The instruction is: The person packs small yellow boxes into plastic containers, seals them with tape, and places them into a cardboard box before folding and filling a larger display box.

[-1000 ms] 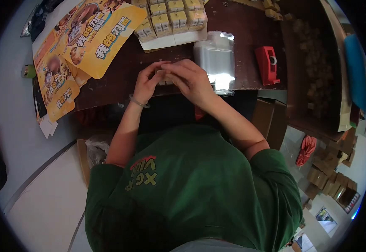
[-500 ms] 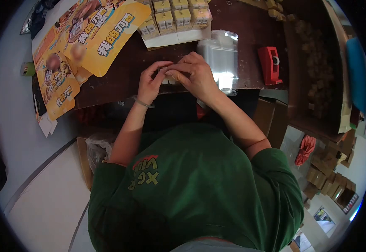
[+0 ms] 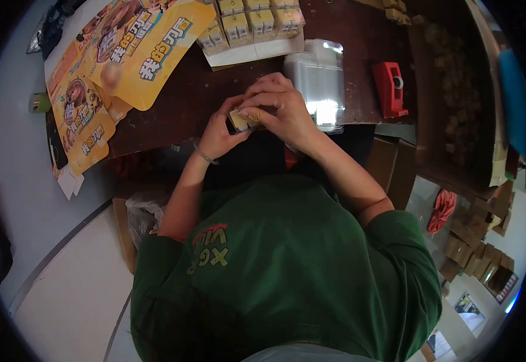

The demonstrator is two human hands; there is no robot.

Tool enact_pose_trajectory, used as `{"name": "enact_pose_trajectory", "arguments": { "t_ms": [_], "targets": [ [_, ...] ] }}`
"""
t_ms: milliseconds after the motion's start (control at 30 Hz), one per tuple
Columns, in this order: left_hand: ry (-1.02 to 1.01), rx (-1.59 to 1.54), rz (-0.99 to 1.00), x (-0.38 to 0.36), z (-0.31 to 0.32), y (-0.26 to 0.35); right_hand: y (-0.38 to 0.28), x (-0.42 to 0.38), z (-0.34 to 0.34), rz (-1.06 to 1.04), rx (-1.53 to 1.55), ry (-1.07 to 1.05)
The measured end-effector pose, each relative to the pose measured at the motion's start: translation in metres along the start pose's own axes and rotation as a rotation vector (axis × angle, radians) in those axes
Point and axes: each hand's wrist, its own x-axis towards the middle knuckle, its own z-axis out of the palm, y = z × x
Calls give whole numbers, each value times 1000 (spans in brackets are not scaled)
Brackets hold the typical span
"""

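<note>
Between my two hands, just above the table's near edge, is a small yellowish box (image 3: 239,121), partly hidden by fingers. My left hand (image 3: 219,134), with a band at its wrist, is wrapped round the box from the left and below. From the right, the bent fingers of my right hand (image 3: 281,107) press on the box's upper side. Right beside that hand lies a stack of clear plastic packaging (image 3: 315,81), bright with reflected light. Farther back, a white tray (image 3: 257,55) bears rows of small yellow boxes in clear cases (image 3: 235,27).
Printed yellow cardboard sheets (image 3: 148,66) cover the table's left side. On the right stands a red tape dispenser (image 3: 388,90). Beyond it, a large carton (image 3: 497,108) holds many small brown boxes (image 3: 456,102). A clear plastic bag (image 3: 142,218) hangs below, at left.
The box has tilted, so more of its yellow side shows. My left hand has turned and shifted slightly down and right, its thumb now below the box. My right hand stays on it.
</note>
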Motion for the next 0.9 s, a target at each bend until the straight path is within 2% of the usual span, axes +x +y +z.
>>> {"name": "enact_pose_trajectory", "arguments": {
  "t_ms": [100,200,300,333,400,433,467,500,533,567,633,667,767,800,867,900],
  "targets": [
    [-3,-33,-25,-3,4,1,13,-3,12,135,72,4],
    [6,-38,-16,-3,4,-1,8,-1,22,414,228,30],
    [46,-24,32,-3,7,-1,22,5,17,475,160,-117],
    [62,-19,54,-3,10,-2,18,4,16,476,108,-69],
    [371,45,77,-2,28,-10,-4,-3,15,473,2,32],
    [529,73,84,-2,40,-15,-13,-9,19,464,-41,-9],
    [556,-114,-12,-2,51,-21,-22,-13,27,370,-141,55],
    [532,20,66,-5,54,-13,-26,-17,35,282,-241,120],
    [505,153,149,-8,55,-2,-15,-16,36,209,-255,75],
    [463,28,142,-11,49,2,-7,-13,33,134,-265,20],
    [332,-612,-66,-16,17,-17,6,-9,23,-7,-292,-87],
    [331,-622,-82,-10,7,-10,2,-5,14,-31,-246,-178],
    [196,-524,-96,14,2,8,12,-11,14,-69,-184,-145],
    [133,-495,-85,20,-1,9,7,-14,1,-21,-189,-162],
    [10,-433,-70,25,-8,10,-5,-24,-26,26,-409,14],
    [-12,-369,-70,25,-11,11,-7,-32,-37,107,-508,28]
  ]
}}
